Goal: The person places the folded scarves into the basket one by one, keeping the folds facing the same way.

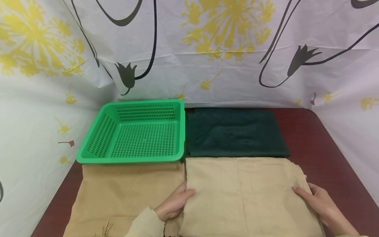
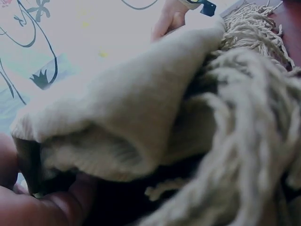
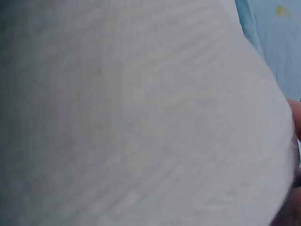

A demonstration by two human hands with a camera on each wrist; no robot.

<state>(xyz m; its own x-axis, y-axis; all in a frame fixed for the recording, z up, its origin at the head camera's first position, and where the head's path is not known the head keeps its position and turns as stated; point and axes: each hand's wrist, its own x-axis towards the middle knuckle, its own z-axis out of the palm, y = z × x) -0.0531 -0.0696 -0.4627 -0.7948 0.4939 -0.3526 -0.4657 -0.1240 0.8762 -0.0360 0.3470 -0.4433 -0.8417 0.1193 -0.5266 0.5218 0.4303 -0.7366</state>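
Observation:
A folded beige fringed scarf (image 1: 248,194) lies in front of me at the right, with faint crease lines down its middle. My left hand (image 1: 176,201) grips its left edge, thumb on top and the other fingers underneath. At the opposite edge my right hand (image 1: 321,201) holds it the same way. In the left wrist view the folded layers (image 2: 117,99) curve up from my fingers (image 2: 42,207), beside thick twisted fringe (image 2: 249,117). Pale cloth (image 3: 141,117) fills most of the right wrist view, with fingertips (image 3: 295,117) at its right rim.
A second tan folded cloth (image 1: 124,191) with some fringe lies at the left. Behind it stands a green plastic basket (image 1: 130,160). A dark green folded cloth (image 1: 234,131) lies behind the scarf on the dark red table (image 1: 305,138). Patterned white sheeting (image 1: 165,42) hangs around the table.

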